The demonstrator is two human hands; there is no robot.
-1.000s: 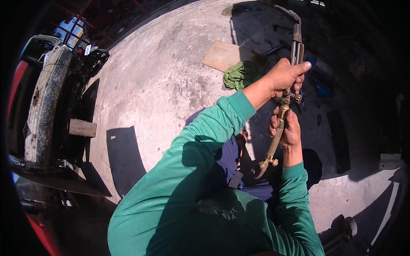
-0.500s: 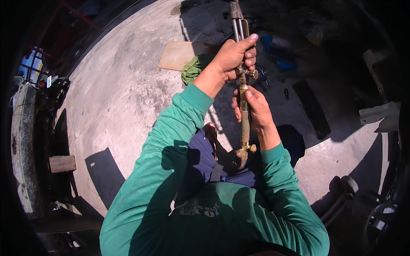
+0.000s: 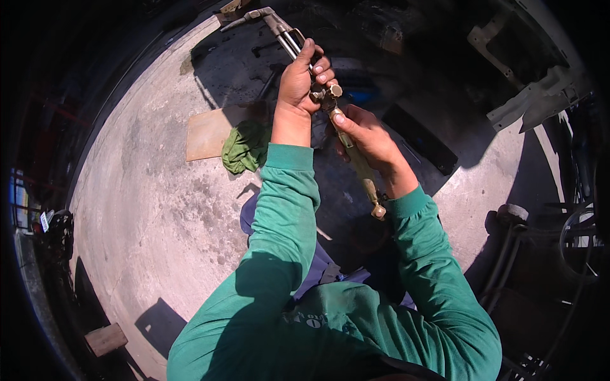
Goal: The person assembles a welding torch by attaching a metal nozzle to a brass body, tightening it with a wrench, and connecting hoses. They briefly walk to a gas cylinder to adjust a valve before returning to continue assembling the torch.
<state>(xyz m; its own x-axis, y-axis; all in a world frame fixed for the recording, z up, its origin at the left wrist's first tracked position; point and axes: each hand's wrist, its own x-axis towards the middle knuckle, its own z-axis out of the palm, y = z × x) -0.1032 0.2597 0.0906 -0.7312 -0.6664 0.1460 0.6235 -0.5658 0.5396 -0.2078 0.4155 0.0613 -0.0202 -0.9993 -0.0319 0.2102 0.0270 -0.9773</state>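
Both hands hold one gas cutting torch (image 3: 358, 155), a brass-bodied tool with steel tubes and a bent head pointing up and to the left. My left hand (image 3: 301, 81) is closed around the tubes just below the head, thumb lying along them. Just under that grip, brass valve knobs (image 3: 336, 91) stick out. Lower down, my right hand (image 3: 372, 141) wraps the brass handle, its thumb on top near the valves; its other fingers are mostly hidden behind. The torch's tail end, with another brass fitting (image 3: 379, 211), hangs beside my right wrist.
A green cloth (image 3: 243, 147) lies on the concrete beside a flat tan board (image 3: 206, 134). To the right are a dark flat panel (image 3: 421, 140) and a bent metal sheet (image 3: 537, 98). A wooden block (image 3: 106, 340) sits at lower left; pipes (image 3: 502, 267) stand at right.
The torch has tilted, its head swinging left and coming fully into view. My left hand has moved left and slightly up with it. The whole view has also turned.
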